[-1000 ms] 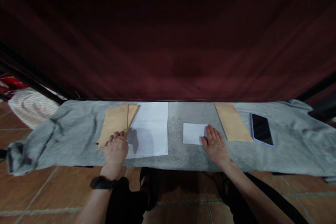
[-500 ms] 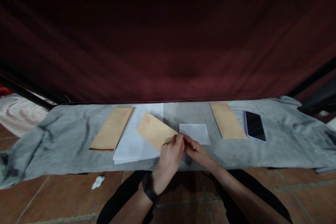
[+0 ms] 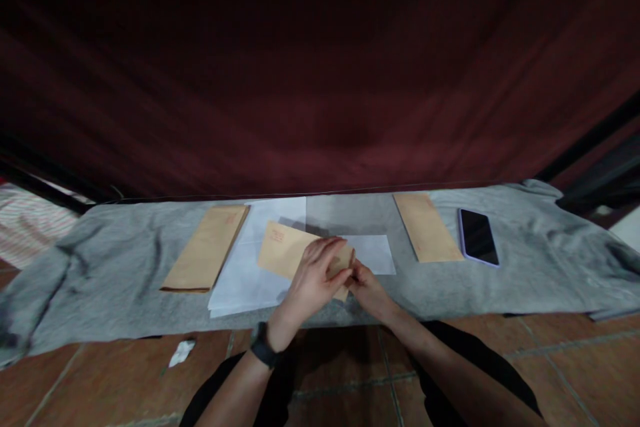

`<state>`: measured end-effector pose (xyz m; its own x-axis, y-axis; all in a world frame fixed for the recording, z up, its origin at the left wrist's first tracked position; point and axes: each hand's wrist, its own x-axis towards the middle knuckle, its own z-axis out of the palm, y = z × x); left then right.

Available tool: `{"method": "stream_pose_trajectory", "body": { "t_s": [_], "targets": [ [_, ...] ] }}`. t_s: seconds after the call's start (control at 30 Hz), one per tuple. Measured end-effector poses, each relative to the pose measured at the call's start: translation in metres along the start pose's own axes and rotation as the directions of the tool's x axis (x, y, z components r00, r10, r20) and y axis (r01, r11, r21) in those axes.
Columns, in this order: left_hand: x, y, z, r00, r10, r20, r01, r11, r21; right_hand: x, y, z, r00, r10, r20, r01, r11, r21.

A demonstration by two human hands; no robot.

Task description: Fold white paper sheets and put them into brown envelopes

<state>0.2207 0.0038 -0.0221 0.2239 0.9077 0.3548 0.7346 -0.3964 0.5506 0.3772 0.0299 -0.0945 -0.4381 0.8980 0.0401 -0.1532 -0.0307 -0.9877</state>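
We see a pair of hands working on a flat, tan paper envelope point(image 3: 281, 247) with small red print at its far left corner; the envelope lies aslant in front of the person, over the middle of a grey cloth-covered table point(image 3: 540, 247); the left hand point(image 3: 313, 273), with a black wristband point(image 3: 263, 345) behind it, arches over the envelope's right part, fingers and thumb parted in a loose curve; whether it grips, we cannot tell; the right hand point(image 3: 370, 287) is bunched closed, its fingertips pinching the envelope's right end; beneath the envelope's left part we note large white paper sheets point(image 3: 245, 280), and just beyond the right hand a small white paper rectangle point(image 3: 377, 253), partly hidden; at left we find a neat stack of tan paper envelopes point(image 3: 207, 247), overlapping the sheets' edge; at right, a single tan paper envelope point(image 3: 430, 230) lies just beside a black-screened phone in a lilac case point(image 3: 479, 237); behind the table we observe a dark red curtain point(image 3: 320, 113).
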Motion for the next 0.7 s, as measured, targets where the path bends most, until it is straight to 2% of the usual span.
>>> {"method": "stream_pose_trajectory", "body": {
  "t_s": [0.03,0.13,0.27,0.4,0.7],
  "targets": [
    [0.0,-0.007,-0.009,0.998,0.008,0.056,-0.011,0.999,0.049,0.001,-0.003,-0.004,1.0,0.026,0.013,-0.026,0.999,0.027],
    [-0.006,-0.028,-0.027,0.968,-0.082,0.236,0.035,0.98,0.197,-0.001,-0.016,-0.018,0.986,0.133,0.099,-0.144,0.983,0.118],
    [-0.016,-0.044,-0.03,0.92,-0.11,0.376,0.007,0.964,0.265,-0.008,-0.032,-0.033,0.944,0.241,0.226,-0.278,0.949,0.147],
    [-0.021,-0.044,-0.027,0.921,-0.052,0.387,-0.056,0.963,0.263,-0.01,-0.038,-0.044,0.923,0.285,0.26,-0.311,0.948,0.063],
    [-0.021,-0.032,-0.019,0.917,-0.046,0.395,-0.081,0.951,0.298,0.0,-0.042,-0.052,0.976,0.15,0.158,-0.152,0.988,-0.004]
  ]
}}
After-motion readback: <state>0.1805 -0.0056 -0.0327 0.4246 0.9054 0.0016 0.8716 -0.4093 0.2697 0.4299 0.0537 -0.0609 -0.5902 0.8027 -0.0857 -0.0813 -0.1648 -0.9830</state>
